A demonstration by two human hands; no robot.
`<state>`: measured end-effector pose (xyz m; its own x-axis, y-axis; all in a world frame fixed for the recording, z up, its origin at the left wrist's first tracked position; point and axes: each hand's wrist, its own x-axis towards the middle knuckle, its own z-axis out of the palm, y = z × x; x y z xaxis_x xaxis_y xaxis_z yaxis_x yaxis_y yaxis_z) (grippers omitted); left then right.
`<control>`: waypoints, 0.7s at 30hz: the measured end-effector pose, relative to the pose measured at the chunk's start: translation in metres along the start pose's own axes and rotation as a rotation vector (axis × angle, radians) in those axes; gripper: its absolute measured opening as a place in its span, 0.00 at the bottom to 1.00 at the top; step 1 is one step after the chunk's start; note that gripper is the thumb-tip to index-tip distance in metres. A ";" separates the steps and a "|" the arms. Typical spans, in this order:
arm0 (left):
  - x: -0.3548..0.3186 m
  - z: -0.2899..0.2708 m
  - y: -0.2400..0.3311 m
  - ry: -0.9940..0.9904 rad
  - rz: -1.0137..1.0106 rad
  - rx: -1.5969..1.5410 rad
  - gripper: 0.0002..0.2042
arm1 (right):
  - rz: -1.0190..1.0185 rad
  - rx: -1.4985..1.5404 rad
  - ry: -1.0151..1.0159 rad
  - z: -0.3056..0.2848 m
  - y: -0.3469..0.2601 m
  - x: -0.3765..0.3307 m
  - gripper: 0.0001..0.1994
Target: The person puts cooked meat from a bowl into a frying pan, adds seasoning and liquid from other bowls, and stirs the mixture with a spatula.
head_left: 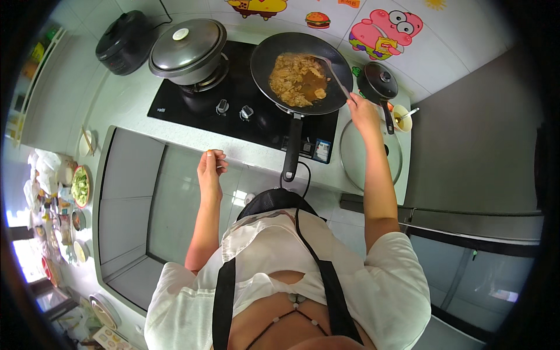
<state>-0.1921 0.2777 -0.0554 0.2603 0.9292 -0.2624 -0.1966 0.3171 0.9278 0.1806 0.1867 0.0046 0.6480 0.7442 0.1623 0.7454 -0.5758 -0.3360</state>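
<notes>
My right hand [364, 114] grips the handle of a spatula [337, 74]. The spatula's head dips into brown, saucy chopped food [294, 81] that looks like pieces of meat. This food lies in a dark frying pan [265, 55] on the right side of the black gas stove [195, 114]. The pan's black handle [293, 149] points toward me and reaches past the counter edge. My left hand [211, 166] hovers in front of the counter, away from the pan, its fingers curled together. A tiny orange spot shows at its fingertips, too small to name.
A lidded metal pot [188, 49] sits on the left burner, beside a black rice cooker [125, 44]. Right of the pan are a small lidded saucepan [378, 81], a cup with a spoon [402, 118] and a glass lid [361, 154]. Left, a plate of green vegetables [80, 186].
</notes>
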 end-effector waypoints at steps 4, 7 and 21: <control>-0.009 -0.003 0.001 0.061 0.022 0.010 0.14 | -0.015 0.043 -0.089 0.028 -0.016 0.013 0.17; -0.015 -0.009 -0.002 0.086 0.012 0.018 0.14 | -0.101 0.080 -0.190 0.020 -0.026 0.005 0.17; -0.006 0.004 -0.006 0.028 0.002 0.027 0.13 | -0.241 -0.307 -0.137 -0.128 0.003 -0.037 0.14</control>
<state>-0.1890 0.2691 -0.0582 0.2334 0.9349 -0.2675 -0.1711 0.3103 0.9351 0.1783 0.1140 0.1161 0.4377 0.8963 0.0711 0.8988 -0.4383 -0.0080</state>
